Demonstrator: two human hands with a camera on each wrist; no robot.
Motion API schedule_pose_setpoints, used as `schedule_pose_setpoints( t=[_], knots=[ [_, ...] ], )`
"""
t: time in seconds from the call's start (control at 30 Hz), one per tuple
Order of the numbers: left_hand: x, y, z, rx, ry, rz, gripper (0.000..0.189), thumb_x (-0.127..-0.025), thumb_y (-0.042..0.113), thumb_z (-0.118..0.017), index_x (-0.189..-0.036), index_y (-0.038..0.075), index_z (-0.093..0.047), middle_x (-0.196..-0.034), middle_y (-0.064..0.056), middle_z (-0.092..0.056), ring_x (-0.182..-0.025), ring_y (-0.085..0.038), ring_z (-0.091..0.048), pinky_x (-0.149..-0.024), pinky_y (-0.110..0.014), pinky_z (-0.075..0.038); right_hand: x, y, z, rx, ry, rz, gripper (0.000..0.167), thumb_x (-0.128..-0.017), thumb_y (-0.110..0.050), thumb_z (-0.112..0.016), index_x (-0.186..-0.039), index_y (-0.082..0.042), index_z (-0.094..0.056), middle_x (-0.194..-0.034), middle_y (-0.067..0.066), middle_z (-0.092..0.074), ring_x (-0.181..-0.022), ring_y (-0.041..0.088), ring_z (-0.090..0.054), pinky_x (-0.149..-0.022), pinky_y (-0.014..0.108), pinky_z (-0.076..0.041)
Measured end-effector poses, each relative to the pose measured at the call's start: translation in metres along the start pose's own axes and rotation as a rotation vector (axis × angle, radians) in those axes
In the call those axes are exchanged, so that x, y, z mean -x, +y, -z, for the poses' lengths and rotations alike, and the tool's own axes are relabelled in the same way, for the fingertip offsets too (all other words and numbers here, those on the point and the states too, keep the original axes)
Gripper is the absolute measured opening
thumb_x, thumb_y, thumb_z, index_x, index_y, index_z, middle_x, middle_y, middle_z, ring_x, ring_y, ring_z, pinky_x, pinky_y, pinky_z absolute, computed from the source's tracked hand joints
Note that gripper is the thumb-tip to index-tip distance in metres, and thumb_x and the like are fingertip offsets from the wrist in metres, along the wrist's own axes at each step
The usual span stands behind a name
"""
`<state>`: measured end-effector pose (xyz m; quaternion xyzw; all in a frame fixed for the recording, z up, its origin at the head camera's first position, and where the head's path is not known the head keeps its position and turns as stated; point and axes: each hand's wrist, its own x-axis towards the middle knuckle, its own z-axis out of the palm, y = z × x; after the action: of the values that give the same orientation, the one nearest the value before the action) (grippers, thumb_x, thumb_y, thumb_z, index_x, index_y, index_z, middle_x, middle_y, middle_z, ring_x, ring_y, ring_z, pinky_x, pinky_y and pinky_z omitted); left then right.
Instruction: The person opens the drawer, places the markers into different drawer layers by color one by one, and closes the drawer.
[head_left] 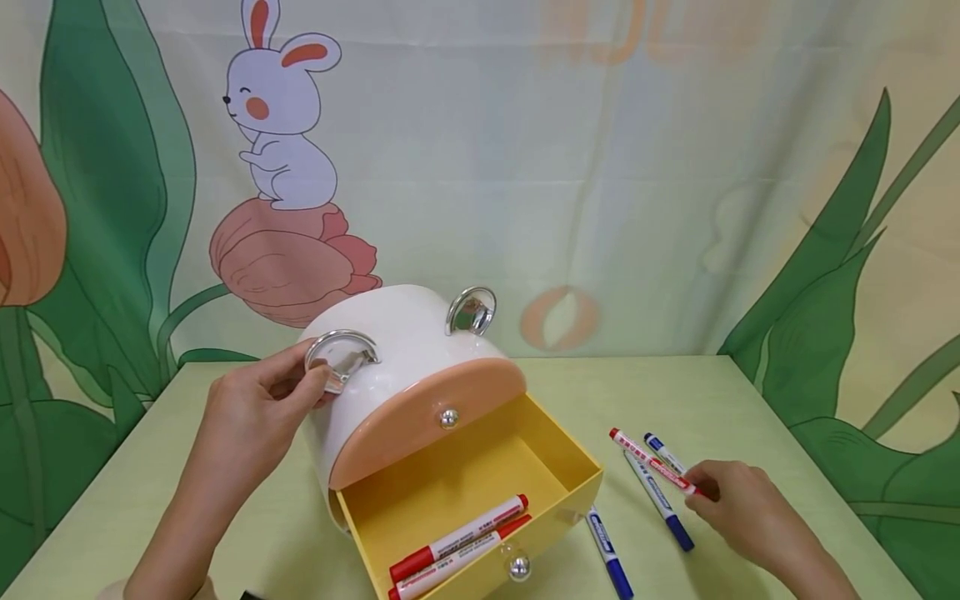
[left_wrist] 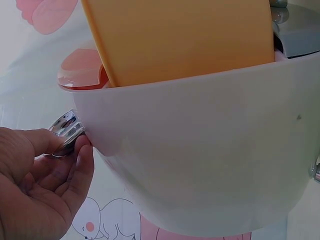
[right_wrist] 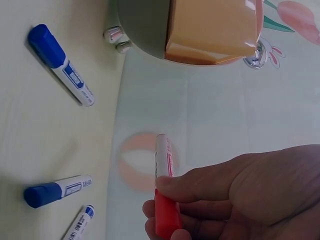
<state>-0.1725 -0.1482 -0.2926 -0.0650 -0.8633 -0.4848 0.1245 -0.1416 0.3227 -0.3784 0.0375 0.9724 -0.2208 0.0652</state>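
Observation:
My left hand pinches the left silver ear of a white rounded box with an orange front. In the left wrist view, thumb and fingers lie on either side of that shiny ear. A yellow drawer stands pulled out of the box, and two red markers lie along its front wall. Off to the right, my right hand grips another red marker above the table. The right wrist view shows thumb and fingers round its red-capped end.
Several blue markers lie on the pale green table: one beside the drawer, one under the held marker, one just behind. The second silver ear rises at the box's right. A printed curtain hangs behind the table.

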Motion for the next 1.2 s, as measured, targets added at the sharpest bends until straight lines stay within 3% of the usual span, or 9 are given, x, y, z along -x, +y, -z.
schedule_pose_setpoints(
  t=[0.67, 1.2],
  knots=[
    [0.0, -0.001, 0.0, 0.011, -0.001, 0.002, 0.047, -0.103, 0.021, -0.065, -0.146, 0.003, -0.057, -0.125, -0.022, -0.07, -0.103, -0.029, -0.074, -0.086, -0.034, -0.056, 0.004, -0.016, 0.039, -0.02, 0.086, 0.16, 0.024, -0.089, -0.005, -0.078, -0.11, 0.007, -0.073, -0.089, 0.002, -0.072, -0.075, 0.016, -0.062, -0.065, 0.029, -0.056],
    [0.0, -0.003, -0.001, 0.015, 0.018, -0.032, 0.044, -0.103, 0.019, -0.065, -0.144, 0.003, -0.059, -0.123, -0.021, -0.071, -0.099, -0.024, -0.075, -0.081, -0.026, -0.058, 0.011, -0.044, 0.059, -0.012, 0.137, 0.318, 0.017, -0.09, -0.005, -0.078, -0.106, -0.003, -0.076, -0.085, -0.006, -0.068, -0.076, 0.013, -0.059, -0.062, 0.026, -0.052]
  ],
)
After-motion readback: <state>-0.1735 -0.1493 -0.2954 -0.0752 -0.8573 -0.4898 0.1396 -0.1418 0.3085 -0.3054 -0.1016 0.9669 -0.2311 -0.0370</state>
